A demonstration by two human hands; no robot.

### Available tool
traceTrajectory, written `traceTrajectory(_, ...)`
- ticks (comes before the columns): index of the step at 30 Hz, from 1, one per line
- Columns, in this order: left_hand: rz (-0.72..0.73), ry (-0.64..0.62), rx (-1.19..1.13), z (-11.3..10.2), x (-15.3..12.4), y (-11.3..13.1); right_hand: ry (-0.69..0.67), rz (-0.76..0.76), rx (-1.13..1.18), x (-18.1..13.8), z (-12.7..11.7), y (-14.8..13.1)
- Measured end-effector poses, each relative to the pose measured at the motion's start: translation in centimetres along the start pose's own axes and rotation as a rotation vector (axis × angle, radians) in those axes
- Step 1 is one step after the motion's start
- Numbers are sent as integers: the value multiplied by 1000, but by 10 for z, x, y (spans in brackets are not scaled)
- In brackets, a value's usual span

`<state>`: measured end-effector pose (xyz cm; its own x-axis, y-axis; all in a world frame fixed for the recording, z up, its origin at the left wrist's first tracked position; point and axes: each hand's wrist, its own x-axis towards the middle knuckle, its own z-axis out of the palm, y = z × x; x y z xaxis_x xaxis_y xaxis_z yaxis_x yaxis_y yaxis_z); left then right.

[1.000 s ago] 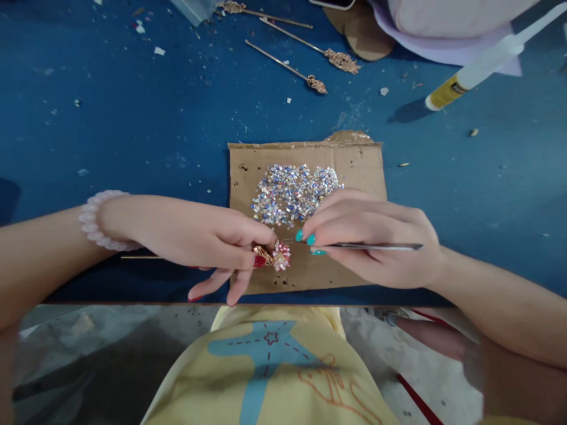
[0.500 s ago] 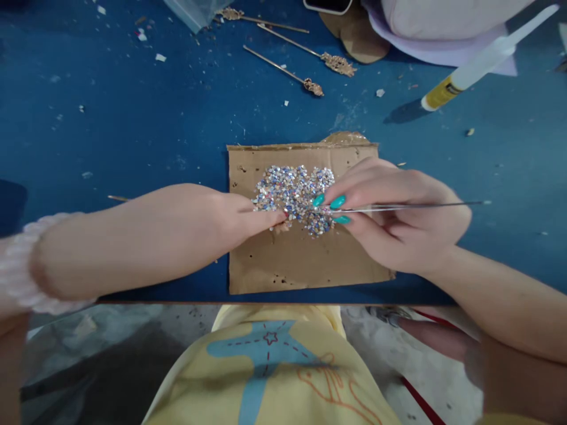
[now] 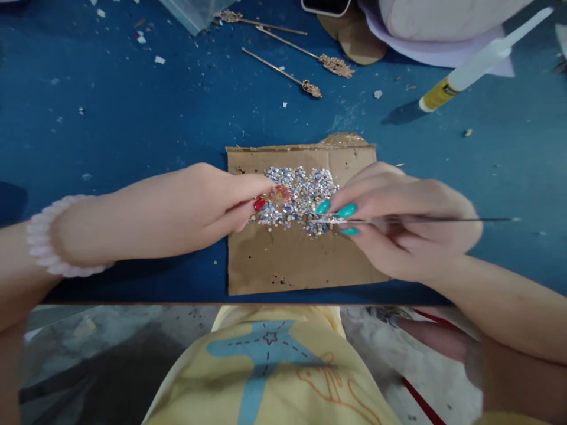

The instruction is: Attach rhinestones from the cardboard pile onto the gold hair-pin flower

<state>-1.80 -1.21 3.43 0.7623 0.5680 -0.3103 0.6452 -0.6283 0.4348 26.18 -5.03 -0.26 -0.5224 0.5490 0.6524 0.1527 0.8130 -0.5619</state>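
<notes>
A spread of small sparkling rhinestones (image 3: 305,192) in silver and blue lies on a piece of brown cardboard (image 3: 266,265). My left hand (image 3: 212,206) is closed on a hair stick; its reddish-gold ornate head (image 3: 282,193) shows past my fingertips, over the left part of the stones, while the shaft is hidden. My right hand (image 3: 398,215) pinches thin metal tweezers (image 3: 487,219) between thumb and fingers. The tweezers' tips point left, down among the stones at the lower right of the spread. Whether they grip a stone is too small to tell.
Several gold hair sticks (image 3: 312,88) lie beyond the cardboard, beside a clear plastic bag (image 3: 190,15). A glue bottle (image 3: 438,91) with a long nozzle is at the far right, near a pale lilac item (image 3: 443,47). White scraps dot the blue table (image 3: 133,118).
My left hand has turned and lifted slightly, bringing the hair stick's head into view over the stones. My right hand has shifted slightly right and nearer me with the tweezers.
</notes>
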Motion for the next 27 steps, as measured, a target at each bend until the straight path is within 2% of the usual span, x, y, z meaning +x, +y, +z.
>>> traceTrajectory(2,-46,-80,-207,-4,1,0,-132,84,32,-2,2,-4)
traceTrajectory(4,-65,-204,-392,-6,3,-1,-200,103,74,-4,10,-5)
traceTrajectory(8,-126,-403,-551,-8,7,-2,-224,98,96,-9,26,-3)
traceTrajectory(10,-140,-458,-598,-10,9,0,-229,104,80,-9,29,-1)
traceTrajectory(17,-137,-555,-643,-7,15,-3,-254,111,38,-7,28,0)
traceTrajectory(21,-105,-560,-649,-2,16,-10,-264,119,34,-7,29,1)
traceTrajectory(27,-121,-572,-666,-3,17,-8,-266,125,55,-6,30,0)
